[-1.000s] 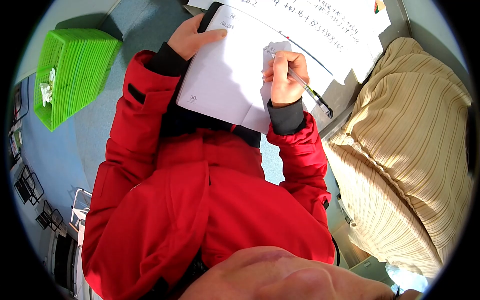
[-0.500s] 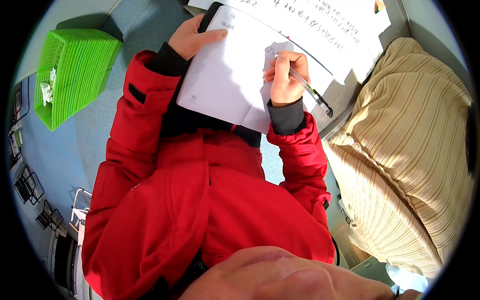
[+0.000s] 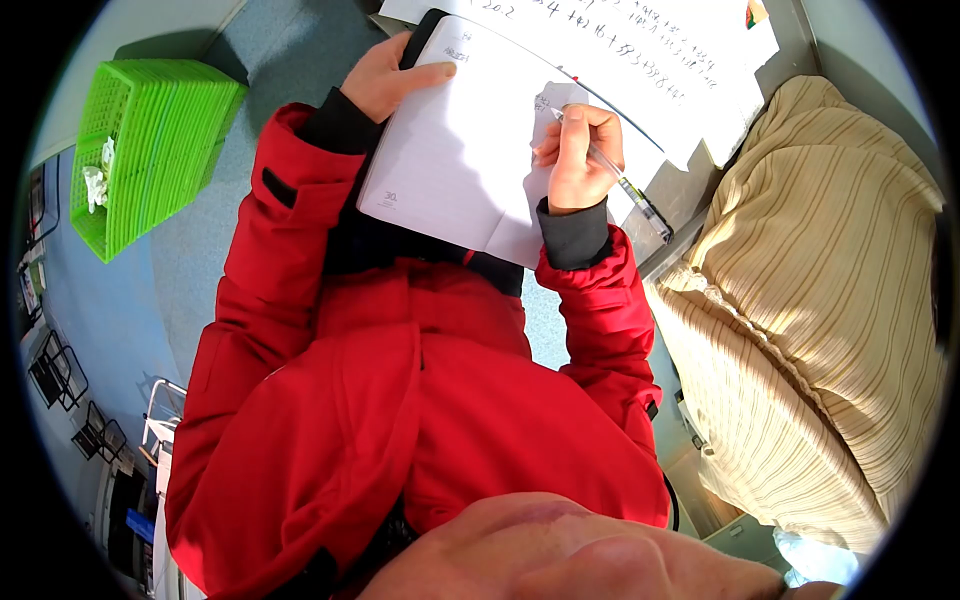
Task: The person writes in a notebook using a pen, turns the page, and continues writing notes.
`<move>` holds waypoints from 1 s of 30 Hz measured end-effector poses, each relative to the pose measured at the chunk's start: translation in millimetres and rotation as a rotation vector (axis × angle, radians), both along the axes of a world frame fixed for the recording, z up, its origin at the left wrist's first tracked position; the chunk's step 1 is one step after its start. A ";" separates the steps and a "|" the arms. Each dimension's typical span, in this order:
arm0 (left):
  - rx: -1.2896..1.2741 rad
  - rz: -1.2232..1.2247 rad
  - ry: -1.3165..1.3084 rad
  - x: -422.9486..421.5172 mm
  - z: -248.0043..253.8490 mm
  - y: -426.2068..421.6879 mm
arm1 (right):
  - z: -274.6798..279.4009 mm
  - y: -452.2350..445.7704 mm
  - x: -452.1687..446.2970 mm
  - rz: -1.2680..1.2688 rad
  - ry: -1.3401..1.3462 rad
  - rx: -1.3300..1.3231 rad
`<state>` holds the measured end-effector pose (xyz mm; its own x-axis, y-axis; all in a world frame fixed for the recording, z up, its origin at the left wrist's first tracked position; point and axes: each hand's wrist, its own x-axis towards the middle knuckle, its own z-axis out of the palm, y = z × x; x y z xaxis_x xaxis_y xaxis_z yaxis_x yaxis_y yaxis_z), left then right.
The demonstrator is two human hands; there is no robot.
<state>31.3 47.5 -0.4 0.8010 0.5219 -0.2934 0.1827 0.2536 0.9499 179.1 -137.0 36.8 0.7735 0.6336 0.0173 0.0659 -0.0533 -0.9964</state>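
An open notebook [image 3: 440, 150] with a dark cover lies in front of me, its pages partly in sunlight and partly in shadow. My left hand [image 3: 390, 80] grips its left edge, thumb on the page and fingers underneath. Small handwriting shows near the top of both pages, and a printed "30" stands at the lower left. Between the fingers of my right hand [image 3: 582, 155] is a clear-barrelled pen [image 3: 632, 192]. Its tip is at the writing on the right page, and its dark end points down to the right.
Sheets with large handwritten numbers [image 3: 640, 60] lie beyond the notebook. A green plastic basket [image 3: 160, 150] with crumpled white paper is at the left. Striped beige fabric [image 3: 810, 280] covers something bulky at the right. Folding chairs [image 3: 60, 370] stand at far left.
The pen has tilted slightly in my right hand, its dark end shifting a little right and down. My left hand keeps its hold on the notebook.
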 end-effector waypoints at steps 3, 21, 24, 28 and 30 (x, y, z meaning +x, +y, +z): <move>0.024 0.019 0.003 1.1 -0.6 -0.9 | -1.8 -0.3 2.6 0.006 -0.009 0.038; 0.006 0.033 0.061 0.6 -10.0 4.1 | 0.6 -0.8 2.6 -0.024 0.055 0.038; -0.015 0.011 0.049 0.5 -5.9 4.0 | -2.5 -1.8 3.6 -0.020 0.038 0.034; -0.026 0.019 0.033 1.1 -2.9 1.4 | -0.8 -1.0 3.0 -0.017 0.023 0.025; -0.011 0.016 0.038 0.5 -5.3 2.8 | -0.9 -0.3 1.7 -0.023 0.041 0.027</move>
